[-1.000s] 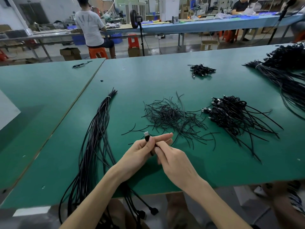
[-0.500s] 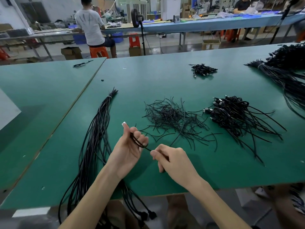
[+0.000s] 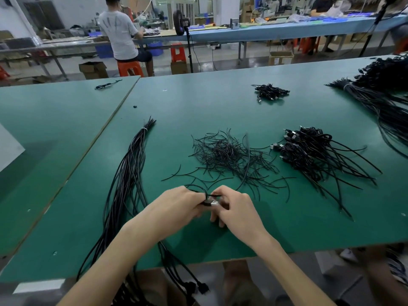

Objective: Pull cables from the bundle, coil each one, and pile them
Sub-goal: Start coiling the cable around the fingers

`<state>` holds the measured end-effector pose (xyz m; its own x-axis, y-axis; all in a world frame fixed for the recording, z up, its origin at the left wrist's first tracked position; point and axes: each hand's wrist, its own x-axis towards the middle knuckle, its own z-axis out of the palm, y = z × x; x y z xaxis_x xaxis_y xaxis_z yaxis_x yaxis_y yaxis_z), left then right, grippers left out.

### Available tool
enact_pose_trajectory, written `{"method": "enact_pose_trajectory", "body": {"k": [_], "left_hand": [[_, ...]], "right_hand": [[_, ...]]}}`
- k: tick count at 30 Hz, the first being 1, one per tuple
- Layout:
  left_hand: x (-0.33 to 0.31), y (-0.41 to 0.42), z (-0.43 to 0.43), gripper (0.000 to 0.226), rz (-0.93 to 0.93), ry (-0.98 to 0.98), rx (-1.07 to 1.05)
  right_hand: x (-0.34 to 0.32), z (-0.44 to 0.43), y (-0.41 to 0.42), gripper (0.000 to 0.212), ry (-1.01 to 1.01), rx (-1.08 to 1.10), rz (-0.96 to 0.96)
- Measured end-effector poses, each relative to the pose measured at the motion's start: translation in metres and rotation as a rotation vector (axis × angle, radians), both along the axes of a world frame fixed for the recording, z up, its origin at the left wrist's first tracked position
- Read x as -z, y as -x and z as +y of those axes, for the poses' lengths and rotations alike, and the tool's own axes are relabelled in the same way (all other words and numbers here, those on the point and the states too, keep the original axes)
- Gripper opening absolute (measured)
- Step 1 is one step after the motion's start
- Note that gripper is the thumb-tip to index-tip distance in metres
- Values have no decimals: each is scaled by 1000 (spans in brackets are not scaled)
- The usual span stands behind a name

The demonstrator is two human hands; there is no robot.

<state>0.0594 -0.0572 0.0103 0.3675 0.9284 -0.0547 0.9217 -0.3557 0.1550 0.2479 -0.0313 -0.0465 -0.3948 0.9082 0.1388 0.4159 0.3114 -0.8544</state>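
Light was even and fairly bright from overhead, leaving a pale sheen on the far counter point(image 3: 220, 100) and a soft shadow beneath the hands point(image 3: 176, 206). Edges bowed with wide-angle distortion; the hands were slightly blurred.

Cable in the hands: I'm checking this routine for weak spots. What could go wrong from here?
The cable, pinched between left hand and right hand, may spring uncoiled if either grip slackens. Its loop could snag the loose thin strands just beyond. The bundle overhangs the table edge and might slide off.
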Motion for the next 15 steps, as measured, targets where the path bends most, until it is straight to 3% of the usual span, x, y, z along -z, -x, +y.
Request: {"method": "enact_pose_trajectory", "body": {"k": [3, 7, 10, 13, 15], "left_hand": [[8, 13, -2, 15, 157, -219, -24], [20, 18, -6, 30, -90, -313, -94], [30, 9, 3, 41, -324, -180, -160], [29, -3, 10, 24, -635, 173, -189], [28, -6, 12, 22, -757, 252, -194]], "right_hand": [[0, 1, 0, 7, -16, 33, 59], [-2, 1, -3, 12, 58, -72, 162], [-5, 1, -8, 19, 150, -128, 310], [-8, 2, -11, 20, 172, -136, 406], [-9, 2, -13, 20, 161, -136, 465]]}}
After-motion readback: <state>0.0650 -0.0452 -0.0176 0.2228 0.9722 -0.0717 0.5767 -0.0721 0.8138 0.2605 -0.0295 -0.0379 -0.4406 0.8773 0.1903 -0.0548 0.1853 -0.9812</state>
